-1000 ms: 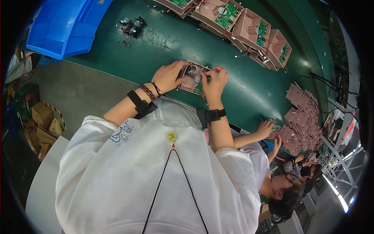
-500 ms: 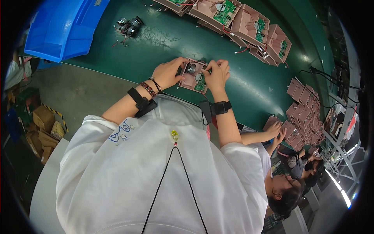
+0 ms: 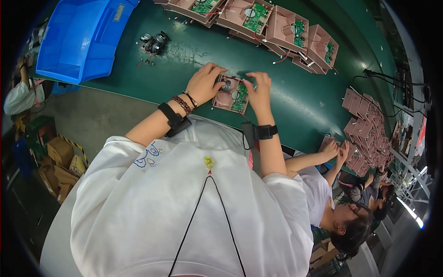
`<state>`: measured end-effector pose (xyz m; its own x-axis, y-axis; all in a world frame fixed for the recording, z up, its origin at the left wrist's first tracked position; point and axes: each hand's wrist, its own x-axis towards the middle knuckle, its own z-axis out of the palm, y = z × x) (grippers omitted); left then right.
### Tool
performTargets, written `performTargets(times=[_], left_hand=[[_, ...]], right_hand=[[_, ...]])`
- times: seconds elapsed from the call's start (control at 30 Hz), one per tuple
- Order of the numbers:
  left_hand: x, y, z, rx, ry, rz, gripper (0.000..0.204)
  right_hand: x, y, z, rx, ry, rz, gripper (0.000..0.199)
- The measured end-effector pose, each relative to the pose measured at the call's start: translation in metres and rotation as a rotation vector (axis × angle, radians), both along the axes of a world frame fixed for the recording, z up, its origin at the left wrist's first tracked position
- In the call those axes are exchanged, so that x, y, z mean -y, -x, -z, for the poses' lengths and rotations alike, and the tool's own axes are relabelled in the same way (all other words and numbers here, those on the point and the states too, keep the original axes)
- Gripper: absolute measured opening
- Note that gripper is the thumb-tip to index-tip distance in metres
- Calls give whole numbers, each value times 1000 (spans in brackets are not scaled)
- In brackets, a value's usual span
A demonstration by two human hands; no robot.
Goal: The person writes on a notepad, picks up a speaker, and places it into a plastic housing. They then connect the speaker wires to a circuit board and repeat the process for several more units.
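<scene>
A pink plastic housing (image 3: 223,102) lies on the green table in front of me, with a green circuit board (image 3: 239,99) in its right part. A round dark speaker (image 3: 226,86) sits at its upper left, partly hidden by my fingers. My left hand (image 3: 201,85) is closed around the housing's upper left corner, its thumb beside the speaker. My right hand (image 3: 260,92) hovers at the upper right corner, thumb and forefinger apart with a small gap between them. A thin dark wire lies along the far edge near these fingertips.
Several dark speakers (image 3: 154,43) lie bunched beyond my left hand, beside a blue bin (image 3: 97,64). Stacked pink housings with boards (image 3: 288,32) line the far side. More housings (image 3: 367,129) are piled at right, where a co-worker's hands (image 3: 334,151) work. Cardboard boxes (image 3: 60,154) stand at left.
My right thumb and forefinger have moved apart and lifted off the housing's right edge, baring more of the circuit board. My left hand keeps its hold. The whole view has shifted slightly.
</scene>
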<state>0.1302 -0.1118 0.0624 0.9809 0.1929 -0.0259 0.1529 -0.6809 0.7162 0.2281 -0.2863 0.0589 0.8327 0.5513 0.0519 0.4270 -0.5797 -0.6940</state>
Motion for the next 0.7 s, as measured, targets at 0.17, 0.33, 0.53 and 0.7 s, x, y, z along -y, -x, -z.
performTargets(times=[0.17, 0.33, 0.53, 0.7], left_hand=[[1, -16, -5, 138, -138, 63, 19], [12, -19, -6, 137, -125, 91, 13], [21, -20, -1, 140, -162, 88, 10], [24, -22, 4, 146, -176, 70, 5]], right_hand=[[-11, 11, -6, -7, 106, -54, 13], [1, 16, 1, 16, 114, 14, 10], [3, 21, 9, 157, 84, 83, 10], [-4, 26, 1, 17, 239, 160, 9]])
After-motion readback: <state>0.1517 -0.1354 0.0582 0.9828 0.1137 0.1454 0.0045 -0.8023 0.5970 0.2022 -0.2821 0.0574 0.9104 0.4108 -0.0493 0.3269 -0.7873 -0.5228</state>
